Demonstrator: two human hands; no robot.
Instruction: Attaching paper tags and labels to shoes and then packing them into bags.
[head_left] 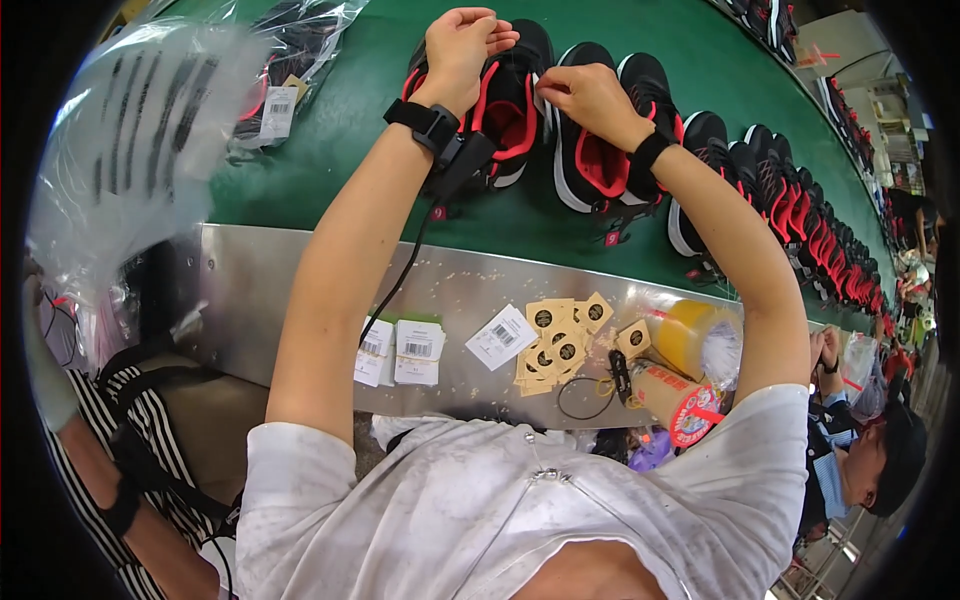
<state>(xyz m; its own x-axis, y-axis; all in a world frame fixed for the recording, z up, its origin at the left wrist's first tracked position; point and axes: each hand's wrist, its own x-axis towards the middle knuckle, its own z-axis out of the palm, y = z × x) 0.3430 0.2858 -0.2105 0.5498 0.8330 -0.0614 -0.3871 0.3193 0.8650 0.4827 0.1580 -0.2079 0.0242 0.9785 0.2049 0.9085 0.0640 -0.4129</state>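
My left hand [462, 52] is above a black shoe [506, 128] with a red lining, its fingers curled inward and pressed together. My right hand [592, 98] is closed in a pinch beside that shoe, over another black-and-red shoe [583, 165]. Whatever the fingertips hold, if anything, is too small to make out. More of the same shoes stand tightly beside these two, partly covered by my hands and wrists. Black straps circle both wrists, and a small dark device with a cable [408, 262] hangs at the left one.
A long row of shoes [770, 170] runs right along the green belt [330, 190]. On the metal ledge [262, 262] lie white label stacks [417, 350], tan cards [552, 350], a yellow tape roll [680, 330] and a paper cup [668, 393]. Bagged shoes [290, 90] and co-workers flank me.
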